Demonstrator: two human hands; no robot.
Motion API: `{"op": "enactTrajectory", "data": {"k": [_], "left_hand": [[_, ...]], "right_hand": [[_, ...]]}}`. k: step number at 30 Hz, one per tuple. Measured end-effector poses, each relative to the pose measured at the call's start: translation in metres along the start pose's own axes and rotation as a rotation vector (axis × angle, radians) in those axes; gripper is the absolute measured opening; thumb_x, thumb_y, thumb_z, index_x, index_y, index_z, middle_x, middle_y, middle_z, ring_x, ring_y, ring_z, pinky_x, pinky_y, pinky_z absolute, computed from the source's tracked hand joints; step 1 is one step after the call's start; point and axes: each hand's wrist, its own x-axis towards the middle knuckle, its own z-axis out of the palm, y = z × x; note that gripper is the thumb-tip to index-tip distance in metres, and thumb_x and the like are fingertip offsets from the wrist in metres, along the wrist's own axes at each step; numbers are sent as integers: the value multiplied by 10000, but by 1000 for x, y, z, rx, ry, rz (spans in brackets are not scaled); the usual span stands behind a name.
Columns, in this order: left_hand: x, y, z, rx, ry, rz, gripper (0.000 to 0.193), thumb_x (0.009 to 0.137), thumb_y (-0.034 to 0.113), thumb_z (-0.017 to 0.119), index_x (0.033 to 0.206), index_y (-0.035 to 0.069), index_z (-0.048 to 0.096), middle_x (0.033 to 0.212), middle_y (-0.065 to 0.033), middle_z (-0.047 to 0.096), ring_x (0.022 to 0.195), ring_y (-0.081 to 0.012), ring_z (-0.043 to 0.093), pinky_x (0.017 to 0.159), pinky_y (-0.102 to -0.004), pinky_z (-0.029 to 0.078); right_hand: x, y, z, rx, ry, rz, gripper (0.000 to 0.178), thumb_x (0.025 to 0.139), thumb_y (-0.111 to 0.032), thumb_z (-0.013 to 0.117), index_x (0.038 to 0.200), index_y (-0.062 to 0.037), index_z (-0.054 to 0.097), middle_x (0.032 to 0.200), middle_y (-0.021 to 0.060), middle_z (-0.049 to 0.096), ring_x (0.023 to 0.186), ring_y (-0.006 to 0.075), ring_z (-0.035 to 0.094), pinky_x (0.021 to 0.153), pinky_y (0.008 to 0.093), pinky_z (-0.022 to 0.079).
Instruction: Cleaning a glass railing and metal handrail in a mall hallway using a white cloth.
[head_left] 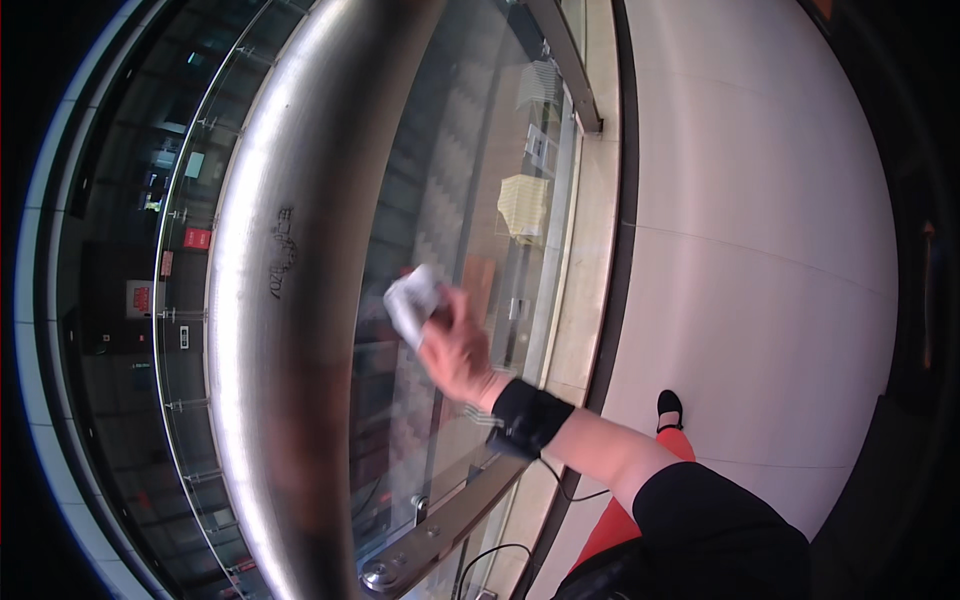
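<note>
Pale floor point(750, 270), one metal handrail point(285, 340); right hand point(460, 355) gripping one white cloth point(410, 305).

I note a pale, glossy floor point(760, 180) with thin joints and a soft sheen of light. A dark strip point(629, 150) borders its left edge, beside a cream ledge point(600, 180). Well beyond that edge, a curved railing point(157, 300) fronts dim surroundings.

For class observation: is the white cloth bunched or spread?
Bunched up: the white cloth makes a compact, blurred wad in the fingers.
</note>
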Motion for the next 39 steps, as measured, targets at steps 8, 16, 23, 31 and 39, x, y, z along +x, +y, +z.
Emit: {"op": "enactTrajectory", "data": {"k": [8, 16, 23, 31, 39], "left_hand": [[6, 6, -1, 102, 4, 79, 797, 640, 92, 692, 1362, 48, 357, 805, -110, 581, 587, -186, 538, 562, -297, 468], [4, 0, 4, 45, 54, 121, 770, 622, 133, 706, 1323, 32, 405, 973, -156, 566, 722, -232, 553, 679, -334, 474], [7, 15, 2, 21, 18, 43, 786, 615, 95, 718, 1333, 44, 403, 883, -136, 578, 685, -211, 552, 643, -330, 477], [-11, -24, 6, 3, 17, -25, 854, 659, 12, 687, 1406, 78, 279, 822, -98, 575, 554, -144, 498, 524, -270, 442], [13, 18, -1, 157, 77, 216, 777, 612, 108, 728, 1327, 63, 428, 982, -174, 578, 711, -241, 563, 645, -345, 480]], "right_hand": [[39, 61, -1, 11, 103, 499, 449, 896, -237, 508, 1335, -189, 425, 1122, 187, 431, 915, 377, 565, 723, 448, 491], [39, -9, -6, 34, 32, -121, 237, 784, -156, 643, 1008, -108, 583, 1230, 161, 416, 1016, 349, 534, 803, 419, 502], [5, 170, -3, -238, -43, 831, 434, 912, -306, 453, 1292, -101, 408, 1150, 293, 435, 960, 449, 536, 814, 508, 450], [47, -2, -9, -15, 96, 96, 520, 823, -161, 604, 1318, -168, 445, 1232, 198, 410, 1000, 376, 554, 782, 432, 501], [140, 77, -30, -135, 203, 359, 408, 908, -236, 509, 1304, -177, 425, 1082, 227, 455, 829, 400, 582, 694, 450, 497]]}}
